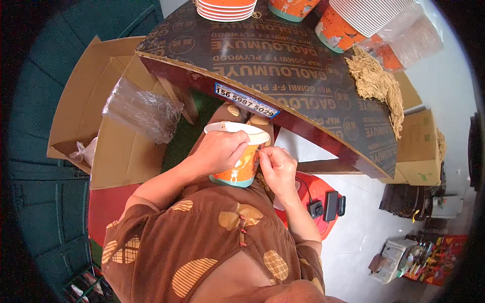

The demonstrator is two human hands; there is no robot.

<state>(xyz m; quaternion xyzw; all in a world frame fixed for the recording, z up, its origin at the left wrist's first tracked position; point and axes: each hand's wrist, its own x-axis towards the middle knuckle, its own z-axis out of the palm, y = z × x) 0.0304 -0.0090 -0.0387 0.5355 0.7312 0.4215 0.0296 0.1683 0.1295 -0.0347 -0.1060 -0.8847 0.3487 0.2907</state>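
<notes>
An orange paper bucket [237,170] with a white rim, a teal base and small printed figures is held over my lap, just below the table edge. My left hand [221,149] is closed over its near left rim, thumb outside. Against the bucket's right side, my right hand [279,165] makes a pinch with thumb and forefinger. Whatever lies between those fingertips is too small to make out. Much of the bucket's inside is hidden by my left hand and the rim.
The dark plywood table [283,60] carries stacked orange buckets [343,28] and a bundle of beige cords [373,81]. An open cardboard box [118,151] with a clear plastic bag [144,111] stands left. A red stool [323,202] holding black devices is at right.
</notes>
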